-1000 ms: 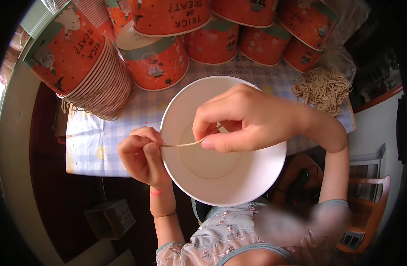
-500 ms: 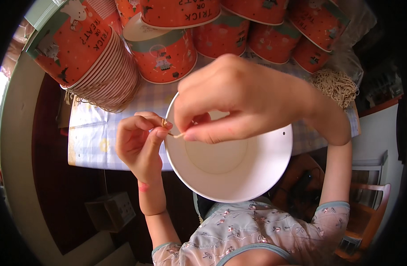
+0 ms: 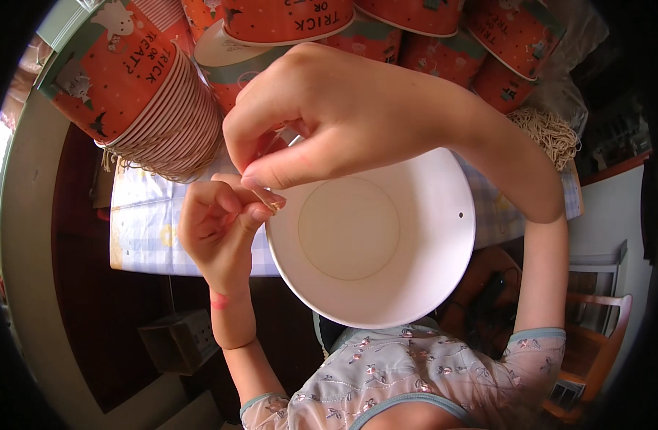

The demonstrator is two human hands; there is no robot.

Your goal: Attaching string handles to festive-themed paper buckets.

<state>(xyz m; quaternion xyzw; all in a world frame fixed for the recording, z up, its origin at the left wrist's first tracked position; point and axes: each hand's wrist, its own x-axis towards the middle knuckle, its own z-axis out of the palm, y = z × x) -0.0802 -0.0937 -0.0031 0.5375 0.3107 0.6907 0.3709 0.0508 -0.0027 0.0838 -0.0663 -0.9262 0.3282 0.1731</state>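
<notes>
A white paper bucket (image 3: 415,272) rests against my body at the table's front edge, its open top facing me. One small dark hole shows near its right rim. At the bucket's left rim, my left hand (image 3: 218,218) pinches a short piece of beige string (image 3: 269,204) between thumb and forefinger. Just above it, my right hand (image 3: 311,118) reaches across the bucket and closes thumb and fingers on the same string. Fingers cover most of the string, so whether it is knotted or passes through the rim is hidden.
A tilted stack of nested red paper buckets (image 3: 128,79) with strings hanging over it stands at the back left. More red buckets (image 3: 289,21) are piled along the back. A bundle of beige strings (image 3: 547,136) lies at the right on the checked tablecloth (image 3: 157,240).
My right hand has moved up and left, drawing closer to the left hand's fingertips. My left hand has shifted slightly left, and the string's angle has changed. The bucket stays almost still.
</notes>
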